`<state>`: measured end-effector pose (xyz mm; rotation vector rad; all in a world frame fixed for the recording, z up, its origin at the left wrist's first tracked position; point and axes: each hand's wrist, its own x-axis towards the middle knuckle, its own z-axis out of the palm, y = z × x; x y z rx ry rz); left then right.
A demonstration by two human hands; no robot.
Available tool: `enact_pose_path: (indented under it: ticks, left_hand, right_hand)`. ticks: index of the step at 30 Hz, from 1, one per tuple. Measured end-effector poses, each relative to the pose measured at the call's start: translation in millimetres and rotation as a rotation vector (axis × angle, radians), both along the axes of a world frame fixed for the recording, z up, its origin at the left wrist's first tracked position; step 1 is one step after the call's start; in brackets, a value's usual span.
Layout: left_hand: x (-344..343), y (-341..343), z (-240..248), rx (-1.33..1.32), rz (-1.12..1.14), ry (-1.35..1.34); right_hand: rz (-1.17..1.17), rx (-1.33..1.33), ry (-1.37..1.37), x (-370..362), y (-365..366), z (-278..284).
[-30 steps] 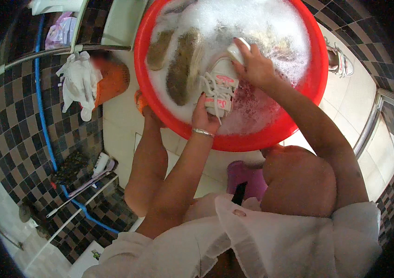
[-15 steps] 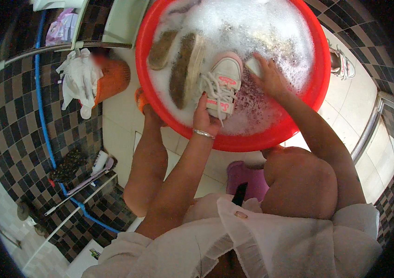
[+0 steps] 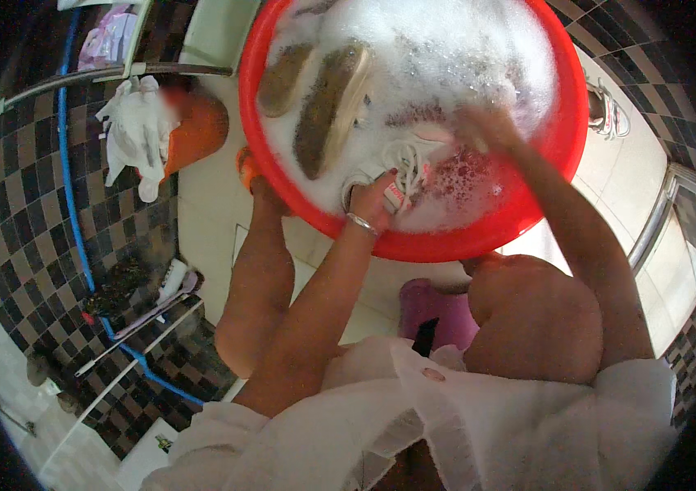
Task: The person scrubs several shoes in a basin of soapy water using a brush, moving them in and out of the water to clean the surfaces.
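head view: left hand (image 3: pixel 372 204) curls its fingers round the shoe (image 3: pixel 405 162), which slick foam (image 3: pixel 413 41) could make slip; right hand (image 3: pixel 489 129) too blurred to tell grip.

Loose white shirt (image 3: pixel 528 430), silver bracelet (image 3: pixel 361 222)

We note an orange basket (image 3: pixel 202 131) at left, white cloth (image 3: pixel 137 135) draped over its side. We log a metal rail (image 3: pixel 184 69) near it and a blue hose (image 3: pixel 66 176) along dark checkered tiles (image 3: pixel 139 237).
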<state>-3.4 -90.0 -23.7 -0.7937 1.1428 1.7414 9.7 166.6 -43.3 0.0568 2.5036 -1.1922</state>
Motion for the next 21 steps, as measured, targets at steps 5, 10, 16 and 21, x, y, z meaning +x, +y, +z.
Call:
enact_pose_path:
  ticks: [5,10,16,21]
  left_hand:
    - [-6.0,1.9,-26.3,0.423,0.151,0.004]
    - [2.0,61.2,1.9,0.135,0.215,-0.069]
    - [-20.2,35.8,-14.1,0.570,0.308,-0.069]
    - [-25.8,53.8,-2.9,0.181,0.449,-0.011]
  right_hand:
    - [-0.068,0.212,0.276,-5.8,-78.4,34.5]
    - [-0.147,0.449,0.163,-26.9,-32.8,32.6]
    - [0.040,0.349,0.397,8.3,-94.6,97.1]
    - [-0.150,0.375,0.286,-14.0,-48.3,73.7]
